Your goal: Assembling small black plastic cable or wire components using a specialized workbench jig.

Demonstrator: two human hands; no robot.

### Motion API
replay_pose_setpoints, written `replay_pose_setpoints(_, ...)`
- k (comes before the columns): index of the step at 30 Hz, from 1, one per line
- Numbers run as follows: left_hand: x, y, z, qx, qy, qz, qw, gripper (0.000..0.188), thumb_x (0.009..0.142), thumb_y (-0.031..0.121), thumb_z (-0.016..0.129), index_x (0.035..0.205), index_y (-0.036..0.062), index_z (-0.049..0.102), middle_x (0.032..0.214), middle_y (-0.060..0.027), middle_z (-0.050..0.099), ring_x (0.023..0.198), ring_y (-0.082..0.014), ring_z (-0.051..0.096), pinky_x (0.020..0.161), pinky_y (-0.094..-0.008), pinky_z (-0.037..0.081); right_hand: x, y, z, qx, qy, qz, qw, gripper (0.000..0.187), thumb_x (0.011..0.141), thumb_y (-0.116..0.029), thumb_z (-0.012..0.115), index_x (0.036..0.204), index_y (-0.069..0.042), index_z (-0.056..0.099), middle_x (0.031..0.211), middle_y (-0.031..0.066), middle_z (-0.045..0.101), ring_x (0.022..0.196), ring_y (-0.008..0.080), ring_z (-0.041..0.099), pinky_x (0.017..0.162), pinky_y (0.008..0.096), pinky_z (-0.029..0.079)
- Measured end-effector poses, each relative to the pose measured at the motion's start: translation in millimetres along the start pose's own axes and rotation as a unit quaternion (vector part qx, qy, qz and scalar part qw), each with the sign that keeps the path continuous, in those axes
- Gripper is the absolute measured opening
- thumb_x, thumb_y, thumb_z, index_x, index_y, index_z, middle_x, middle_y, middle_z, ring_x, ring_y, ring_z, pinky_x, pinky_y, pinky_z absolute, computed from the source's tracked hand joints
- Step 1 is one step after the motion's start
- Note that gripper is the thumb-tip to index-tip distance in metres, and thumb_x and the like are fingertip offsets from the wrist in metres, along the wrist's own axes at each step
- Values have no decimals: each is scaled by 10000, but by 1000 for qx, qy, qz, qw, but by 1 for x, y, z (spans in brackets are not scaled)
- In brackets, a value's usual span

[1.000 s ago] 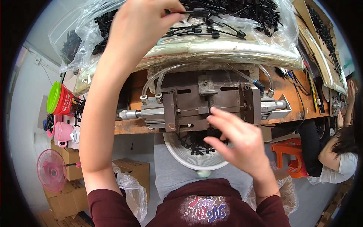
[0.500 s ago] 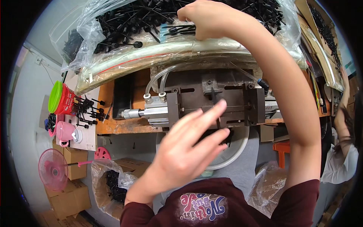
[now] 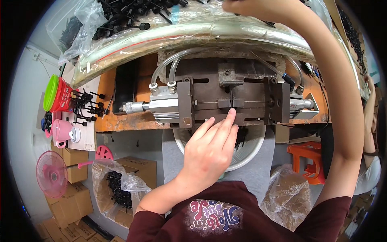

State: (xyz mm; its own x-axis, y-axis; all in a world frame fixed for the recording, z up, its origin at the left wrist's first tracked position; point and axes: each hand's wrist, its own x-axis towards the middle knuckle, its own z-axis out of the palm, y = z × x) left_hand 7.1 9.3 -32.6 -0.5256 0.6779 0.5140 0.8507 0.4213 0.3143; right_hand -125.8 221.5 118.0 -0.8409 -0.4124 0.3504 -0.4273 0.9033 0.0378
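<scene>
My left hand [image 3: 210, 148] lies over the front of a dark metal clamping fixture [image 3: 209, 89], fingers stretched out. Its longest fingertip is at the fixture's two small jaw blocks [image 3: 224, 104]; whether it touches them I cannot tell. A thin black part [image 3: 231, 95] stands in the narrow gap between the blocks, below a bolted metal block [image 3: 229, 76]. At the top edge of the head view, my right hand [image 3: 246, 7] is over the plastic-lined heap of black stemmed parts [image 3: 131, 14]. The frame edge cuts off most of its fingers.
Silver cylinders [image 3: 164, 105] with clear hoses flank the fixture on an orange bench [image 3: 109, 115]. A white basket [image 3: 252, 155] sits below, over my lap. Left are a red-and-green tub [image 3: 60, 94], a pink cup [image 3: 62, 131] and a pink fan [image 3: 51, 173]. An orange stool [image 3: 306, 157] stands right; another person's arm [image 3: 369, 109] shows beyond.
My left hand has drawn its fingers closer together and shifted slightly, uncovering the jaw blocks. My right hand has moved right and up toward the frame edge. The whole view has shifted.
</scene>
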Motion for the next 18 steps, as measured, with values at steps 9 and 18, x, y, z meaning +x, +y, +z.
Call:
replay_pose_setpoints(9,4,-10,-1,10,-14,-14,1000,221,711,94,762,905,20,685,1187,-133,663,714,-199,667,677,-292,536,-34,-3,-9,329,134,221,908,93,846,-105,725,887,-23,710,769,53,682,673,97,636,654,235,538)
replay_pose_setpoints(18,12,-9,-12,-35,-44,-16,998,296,711,87,781,983,23,685,1193,-133,659,666,-179,666,605,-265,528,-71,23,-8,599,273,271,703,103,872,-90,689,953,-30,667,821,43,655,727,148,650,656,239,521)
